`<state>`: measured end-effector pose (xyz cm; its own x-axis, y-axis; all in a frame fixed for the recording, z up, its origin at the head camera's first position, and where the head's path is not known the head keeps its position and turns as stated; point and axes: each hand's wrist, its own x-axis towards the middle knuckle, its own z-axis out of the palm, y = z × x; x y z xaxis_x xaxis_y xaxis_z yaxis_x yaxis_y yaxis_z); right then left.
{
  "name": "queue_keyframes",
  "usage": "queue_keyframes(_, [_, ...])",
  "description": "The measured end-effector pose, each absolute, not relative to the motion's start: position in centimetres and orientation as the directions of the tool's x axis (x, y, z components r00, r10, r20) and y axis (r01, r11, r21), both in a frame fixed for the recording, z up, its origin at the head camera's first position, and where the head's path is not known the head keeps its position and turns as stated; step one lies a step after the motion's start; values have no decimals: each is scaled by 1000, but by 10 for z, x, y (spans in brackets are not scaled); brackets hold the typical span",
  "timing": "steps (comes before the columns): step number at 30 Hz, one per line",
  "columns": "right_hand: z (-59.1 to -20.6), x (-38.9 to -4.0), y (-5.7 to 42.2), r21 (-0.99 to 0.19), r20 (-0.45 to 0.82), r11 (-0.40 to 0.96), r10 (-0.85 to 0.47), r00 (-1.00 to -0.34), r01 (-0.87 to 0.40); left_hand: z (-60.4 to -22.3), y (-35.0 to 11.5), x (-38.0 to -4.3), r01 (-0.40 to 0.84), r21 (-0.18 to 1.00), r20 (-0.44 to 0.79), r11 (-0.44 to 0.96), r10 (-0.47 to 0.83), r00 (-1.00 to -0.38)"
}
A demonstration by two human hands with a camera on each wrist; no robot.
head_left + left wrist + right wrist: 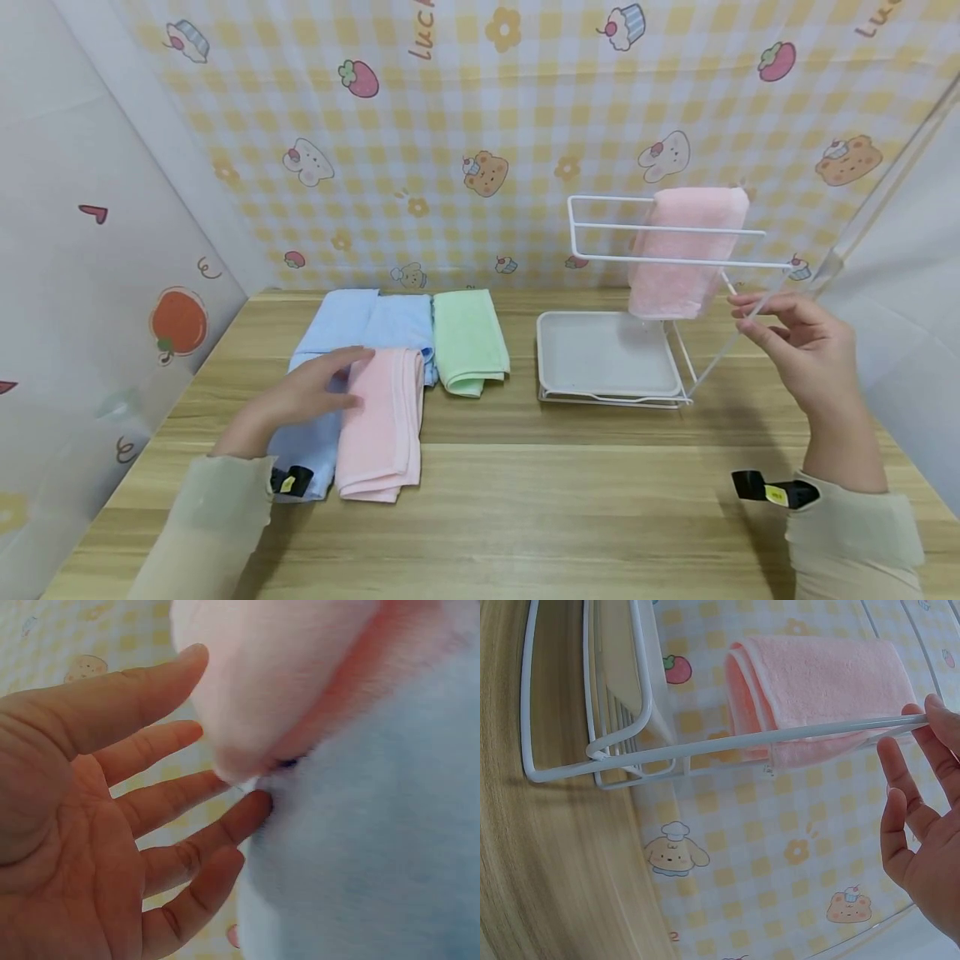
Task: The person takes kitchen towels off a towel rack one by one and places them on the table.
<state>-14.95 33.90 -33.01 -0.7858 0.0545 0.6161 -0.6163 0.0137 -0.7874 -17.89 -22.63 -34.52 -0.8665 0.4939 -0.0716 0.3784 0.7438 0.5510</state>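
My left hand (307, 390) is at the near edge of a folded pink towel (382, 425), its thumb and fingers spread and not curled round it. In the left wrist view the fingers (172, 802) lie beside the pink towel (270, 675) and a light blue towel (375, 825). With thumb and fingertips, my right hand (806, 346) pinches the slanting side wire of a white wire rack (682, 262). Another pink towel (690, 250) hangs folded over the rack's top bars. The right wrist view shows that pinch on the white wire (780, 735).
Light blue towels (401, 321) lie behind and under the pink one. Beside them is a folded green towel (468, 337). A pale tray (607, 354) sits in the rack's base on the wooden table (525, 517). A checked cloth (450, 108) hangs behind.
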Motion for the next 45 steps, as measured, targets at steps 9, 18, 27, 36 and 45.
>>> queue_keyframes(9, [-333, -153, 342, -765, 641, -63, 35, -767, -641, -317, -212, -189, 378, 579, -54, 723, 497, -866])
queue_keyframes(18, [-334, -153, 342, -759, 647, -70, 28, -762, -648, -303, -187, -200, 424, 608, -15, 671, 545, -839])
queue_keyframes(27, [-333, -153, 342, -749, 660, -48, 16, -751, -660, -282, -154, -213, 439, 650, 23, 620, 562, -827])
queue_keyframes(36, [-332, -151, 341, -744, 667, -48, 9, -745, -667, -256, -117, -223, 469, 713, 123, 521, 565, -816])
queue_keyframes(45, [-332, -151, 341, -758, 651, -29, 21, -759, -652, -237, -77, -231, 526, 765, 291, 372, 530, -797])
